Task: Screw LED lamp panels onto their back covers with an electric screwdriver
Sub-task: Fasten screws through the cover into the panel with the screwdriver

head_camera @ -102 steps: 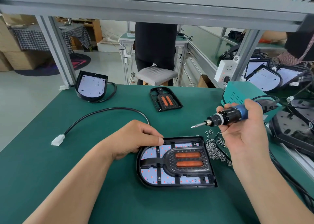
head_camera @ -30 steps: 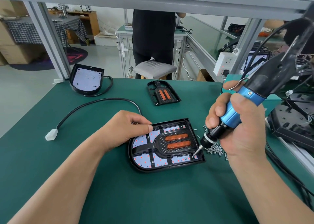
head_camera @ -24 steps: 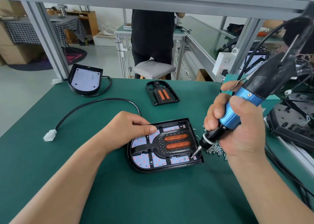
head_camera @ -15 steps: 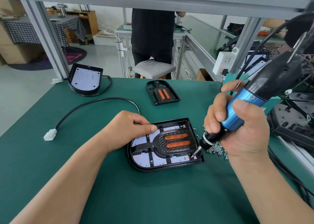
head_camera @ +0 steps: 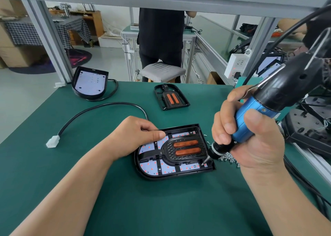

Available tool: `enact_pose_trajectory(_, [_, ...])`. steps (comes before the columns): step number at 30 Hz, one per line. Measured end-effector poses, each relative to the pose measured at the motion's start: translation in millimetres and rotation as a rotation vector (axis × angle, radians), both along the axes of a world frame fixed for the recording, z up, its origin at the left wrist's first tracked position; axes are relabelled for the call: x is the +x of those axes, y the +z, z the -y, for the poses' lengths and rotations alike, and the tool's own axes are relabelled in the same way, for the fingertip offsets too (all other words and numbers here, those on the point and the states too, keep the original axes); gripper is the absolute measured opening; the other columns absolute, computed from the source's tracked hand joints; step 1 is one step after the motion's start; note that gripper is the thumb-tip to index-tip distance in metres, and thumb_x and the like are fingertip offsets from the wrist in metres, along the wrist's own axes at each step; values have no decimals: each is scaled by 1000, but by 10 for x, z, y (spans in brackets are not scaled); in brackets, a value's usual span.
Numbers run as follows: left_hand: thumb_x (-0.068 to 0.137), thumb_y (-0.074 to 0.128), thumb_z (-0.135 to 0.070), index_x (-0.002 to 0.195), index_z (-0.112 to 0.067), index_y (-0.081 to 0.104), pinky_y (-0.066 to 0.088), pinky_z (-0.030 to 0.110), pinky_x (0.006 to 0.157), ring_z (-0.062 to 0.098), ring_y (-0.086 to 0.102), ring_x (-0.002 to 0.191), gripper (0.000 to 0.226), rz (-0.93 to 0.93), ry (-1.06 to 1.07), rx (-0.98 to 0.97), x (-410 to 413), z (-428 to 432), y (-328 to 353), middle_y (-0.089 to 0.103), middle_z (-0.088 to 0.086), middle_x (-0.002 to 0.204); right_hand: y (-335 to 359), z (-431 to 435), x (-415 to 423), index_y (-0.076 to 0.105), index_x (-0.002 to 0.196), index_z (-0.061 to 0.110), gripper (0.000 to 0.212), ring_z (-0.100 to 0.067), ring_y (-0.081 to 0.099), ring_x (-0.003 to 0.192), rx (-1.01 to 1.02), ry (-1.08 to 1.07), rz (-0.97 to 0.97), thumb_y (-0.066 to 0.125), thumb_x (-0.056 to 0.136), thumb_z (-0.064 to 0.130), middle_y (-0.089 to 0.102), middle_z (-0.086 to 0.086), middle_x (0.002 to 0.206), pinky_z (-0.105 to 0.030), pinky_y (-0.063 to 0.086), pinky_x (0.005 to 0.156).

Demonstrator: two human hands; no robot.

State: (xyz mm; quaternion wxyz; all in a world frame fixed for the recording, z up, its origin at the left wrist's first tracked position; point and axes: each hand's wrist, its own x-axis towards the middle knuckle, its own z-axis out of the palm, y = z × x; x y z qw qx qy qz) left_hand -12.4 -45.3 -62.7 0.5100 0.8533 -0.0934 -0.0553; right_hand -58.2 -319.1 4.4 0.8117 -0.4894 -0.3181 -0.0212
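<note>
1. Left hand (head_camera: 138, 137) is down on the table (head_camera: 161, 209), at the far left corner of the lamp. The thumb lies flat across the LED panel (head_camera: 168, 167), and the other fingers (head_camera: 146, 127) curl in tight against the rim of the back cover (head_camera: 161, 177), gripping that edge.
2. Right hand (head_camera: 250, 142) is wrapped fully around the electric screwdriver (head_camera: 250, 121). Its fingers (head_camera: 222, 126) close round the blue barrel with the thumb pressed on top, and the black upper body leans up and away to the right.
3. The bit points down and left, and its tip sits at the near right corner of the LED panel, on a screw spot there.
4. The LED panel lies inside the back cover, flat on the table between the two hands, under a black frame with two orange bars (head_camera: 186, 147).
5. Loose screws (head_camera: 227, 158) are heaped just right of the back cover, partly behind the right hand.
6. A black cable (head_camera: 100, 108) loops from behind the left hand out to a white plug (head_camera: 52, 141).
7. Further back on the table there's another lamp (head_camera: 90, 82) and a spare black frame (head_camera: 171, 99).
</note>
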Motion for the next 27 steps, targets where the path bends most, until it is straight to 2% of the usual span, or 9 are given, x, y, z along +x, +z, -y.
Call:
enact_pose_trajectory(3, [82,86,-50,80,-23,81,39,23,60,10,45,63,27,-6,-2,8,-1,-1,4,57,-1,66,-27,12,21,63,105,16,37,-19,46,43,21,-48,-26,85,79,30,49,-3,62,-26,43,52])
enact_pose_trajectory(5, [83,86,-50,82,-22,81,40,28,65,11,48,66,28,-10,-3,11,-2,-3,4,61,2,70,-37,26,26,62,104,17,28,-19,45,43,35,-76,-40,75,79,19,48,-3,61,-25,42,52])
enact_pose_trajectory(7, [83,86,-50,82,-22,81,39,29,65,12,47,66,29,-14,-3,12,-7,-5,1,59,2,69,-44,37,21,62,102,17,21,-19,44,42,41,-91,-50,62,81,16,47,-3,60,-26,42,52])
enact_pose_trajectory(9, [83,86,-50,81,-22,80,38,29,63,12,44,64,29,-14,-2,10,-9,-7,-5,56,0,66,-49,42,20,61,100,17,19,-19,44,42,37,-94,-52,57,82,16,48,-3,60,-26,42,52])
enact_pose_trajectory(19, [83,85,-52,81,-22,80,37,27,60,12,43,63,30,2,-9,16,6,-4,-17,55,0,66,-58,44,24,60,92,20,12,-19,46,42,21,-82,-36,56,81,14,50,-1,60,-25,43,51])
enact_pose_trajectory(24, [84,85,-51,78,-23,79,35,18,54,9,40,59,29,11,-6,13,10,-5,-35,51,-5,62,-68,27,26,60,91,21,13,-18,47,42,1,-47,-4,55,82,12,50,0,61,-26,43,51])
enact_pose_trajectory(27, [84,85,-51,77,-22,79,33,19,53,11,38,58,30,12,-7,6,15,0,-42,48,-4,60,-69,27,39,60,92,20,14,-18,47,42,-4,-9,4,55,83,11,51,0,61,-26,43,51])
